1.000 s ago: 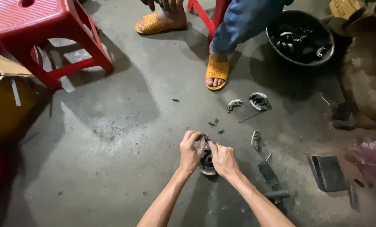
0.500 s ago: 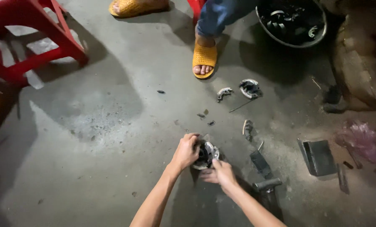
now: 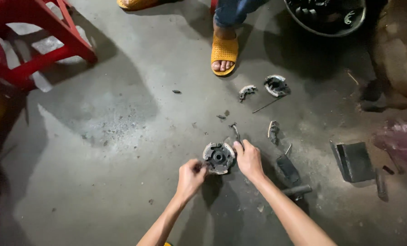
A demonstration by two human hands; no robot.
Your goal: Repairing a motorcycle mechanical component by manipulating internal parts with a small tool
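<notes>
While both hands meet over the concrete floor (image 3: pixel 121 150), a round metal clutch assembly (image 3: pixel 218 158) with a dark central hub sits between them, lying flat with its axis pointing up at the camera. The left hand (image 3: pixel 190 176) is curled closed at the lower-left edge of the assembly, fingers pinched on something at its rim (what exactly it pinches is too small to tell). The right hand (image 3: pixel 249 160) rests against the assembly's right edge with the thumb raised and the fingers partly closed around the rim, steadying it; this hand is the nearer of the two to the hub. A thin dark tool or pin (image 3: pixel 235 132) lies on the floor just beyond the assembly, pointing away from the person.

Farther out, to the right of the right forearm, lie a dark flat block (image 3: pixel 287 169) and a short grey cylinder (image 3: pixel 297 190). Loose curved clutch shoes (image 3: pixel 247 91) and a partly stripped second part (image 3: pixel 276 85) lie well apart, toward another person's foot in a yellow sandal (image 3: pixel 224 54). A black folded metal piece (image 3: pixel 354 161) sits at far right. At top right, a dark round basin (image 3: pixel 331 28) holds a jumble of small metal parts. A red plastic stool (image 3: pixel 39 36) stands at upper left.
</notes>
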